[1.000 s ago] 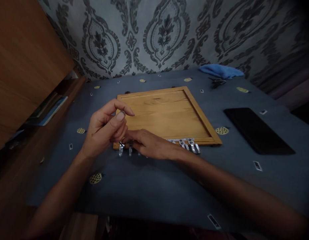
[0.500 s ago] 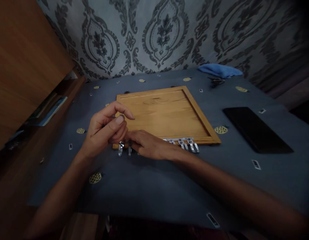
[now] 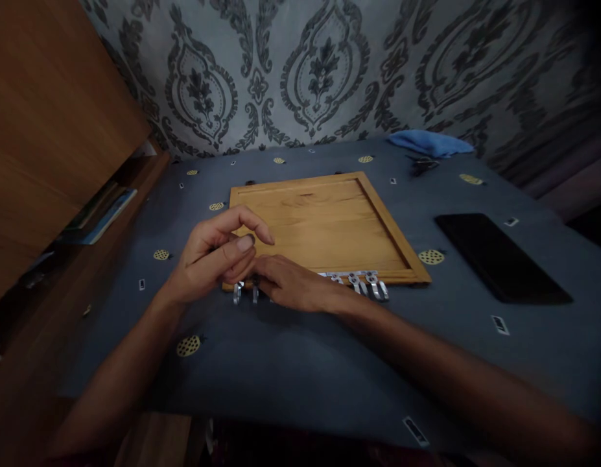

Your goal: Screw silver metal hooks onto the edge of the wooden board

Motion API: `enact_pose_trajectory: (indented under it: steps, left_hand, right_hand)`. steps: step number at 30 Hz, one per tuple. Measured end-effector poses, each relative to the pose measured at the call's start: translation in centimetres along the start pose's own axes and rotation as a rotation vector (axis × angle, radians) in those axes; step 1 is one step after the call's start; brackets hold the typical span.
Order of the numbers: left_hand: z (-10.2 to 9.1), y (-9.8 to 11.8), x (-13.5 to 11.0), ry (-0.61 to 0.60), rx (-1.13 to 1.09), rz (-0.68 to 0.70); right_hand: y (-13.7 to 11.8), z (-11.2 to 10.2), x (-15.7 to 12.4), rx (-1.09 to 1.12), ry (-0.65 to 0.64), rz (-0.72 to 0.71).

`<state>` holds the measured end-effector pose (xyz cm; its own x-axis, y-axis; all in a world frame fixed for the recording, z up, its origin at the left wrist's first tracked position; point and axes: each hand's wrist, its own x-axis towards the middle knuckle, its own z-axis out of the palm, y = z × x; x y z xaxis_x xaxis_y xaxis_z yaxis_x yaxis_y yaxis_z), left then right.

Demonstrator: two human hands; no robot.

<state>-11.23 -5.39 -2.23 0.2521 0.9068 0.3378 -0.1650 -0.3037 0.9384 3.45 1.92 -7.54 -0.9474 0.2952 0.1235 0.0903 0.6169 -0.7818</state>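
A shallow wooden tray (image 3: 324, 220) lies on the blue patterned cloth (image 3: 290, 363). A metal rack of hooks (image 3: 363, 283) lies along the tray's near edge. My right hand (image 3: 293, 284) rests flat over the rack's left part, fingers stretched out toward the two leftmost hooks (image 3: 245, 292). My left hand (image 3: 217, 256) hovers just above the tray's near left corner, its thumb and forefinger pinched together on something too small to make out.
A black phone (image 3: 499, 256) lies on the cloth to the right. A blue rag (image 3: 429, 143) and a small dark object (image 3: 421, 165) sit near the wall. A wooden cabinet (image 3: 52, 130) with shelves stands at the left.
My left hand has sunk a little toward the tray's corner, still pinched. My right hand stays on the rack. The view has shifted slightly.
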Motion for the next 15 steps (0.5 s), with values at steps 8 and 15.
enact_pose_trajectory:
  steps: [8,15]
  left_hand:
    - [0.1,0.8,0.0,0.156,0.016,0.1]
    - [0.2,1.6,-0.3,0.241,0.011,0.106]
  right_hand:
    - [0.0,-0.2,0.0,0.034,-0.017,0.016]
    - [-0.8,-1.6,-0.5,0.09,0.06,0.122]
